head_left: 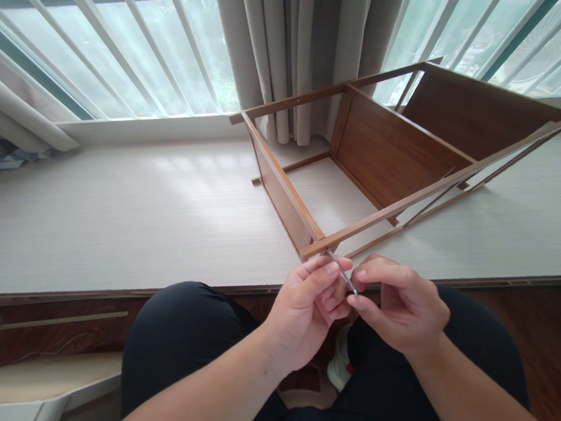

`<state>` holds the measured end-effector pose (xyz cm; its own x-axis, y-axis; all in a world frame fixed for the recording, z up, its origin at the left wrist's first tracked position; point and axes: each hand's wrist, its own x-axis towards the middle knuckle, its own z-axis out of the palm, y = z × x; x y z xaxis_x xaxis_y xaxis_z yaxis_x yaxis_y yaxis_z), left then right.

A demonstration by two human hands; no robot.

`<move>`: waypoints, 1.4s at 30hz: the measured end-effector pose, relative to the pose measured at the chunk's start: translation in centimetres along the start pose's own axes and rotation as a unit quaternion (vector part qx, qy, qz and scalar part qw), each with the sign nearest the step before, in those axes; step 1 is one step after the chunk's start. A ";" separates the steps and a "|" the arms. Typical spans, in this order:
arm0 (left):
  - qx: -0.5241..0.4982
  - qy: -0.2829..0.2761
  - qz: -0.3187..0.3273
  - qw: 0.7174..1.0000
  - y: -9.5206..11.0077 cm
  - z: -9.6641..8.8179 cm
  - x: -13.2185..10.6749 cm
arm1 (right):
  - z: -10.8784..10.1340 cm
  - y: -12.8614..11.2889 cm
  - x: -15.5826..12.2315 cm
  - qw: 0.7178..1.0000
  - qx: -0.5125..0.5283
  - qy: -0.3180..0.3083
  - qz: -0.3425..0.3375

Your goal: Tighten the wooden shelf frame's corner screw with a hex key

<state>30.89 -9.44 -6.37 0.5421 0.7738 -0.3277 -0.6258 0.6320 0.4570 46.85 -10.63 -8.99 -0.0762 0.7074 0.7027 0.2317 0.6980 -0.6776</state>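
1. Thin silver metal hex key [343, 274]: I hold it between both hands, just in front of the near corner of the brown wooden shelf frame [384, 155]. Its upper tip sits at or just below that corner joint; I cannot tell whether it is seated in a fastener.
2. My left hand [306, 313]: fingers curled, thumb and forefinger pinching the upper part of the key.
3. My right hand [401, 305]: fingers bent, fingertips [359, 274] gripping the lower end of the key.
4. Frame status: it lies on its side on the pale raised window platform [114, 218], side panels and rails already joined, one solid panel fitted. The remaining bays are open. I judge assembly well advanced, with the near corner joint in work.
5. Surroundings: grey curtains [290, 46] hang behind the frame before the barred window [123, 47]. My dark-trousered knees [188, 336] are below the hands.
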 end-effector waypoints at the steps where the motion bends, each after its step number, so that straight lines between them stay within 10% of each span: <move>1: 0.001 0.001 0.000 1.000 0.0 0.0 0.0 | 0.0 0.0 0.0 1.000 0.000 -0.001 -0.002; 42: 0.018 0.028 0.011 0.999 -0.1 0.1 0.1 | 1.0 -0.4 -0.2 0.998 0.027 0.019 0.048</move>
<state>31.05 -9.37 -6.37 0.4952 0.7899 -0.3618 -0.6164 0.6129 0.4944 45.83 -10.98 -9.08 -0.0183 0.7673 0.6410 0.1824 0.6329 -0.7524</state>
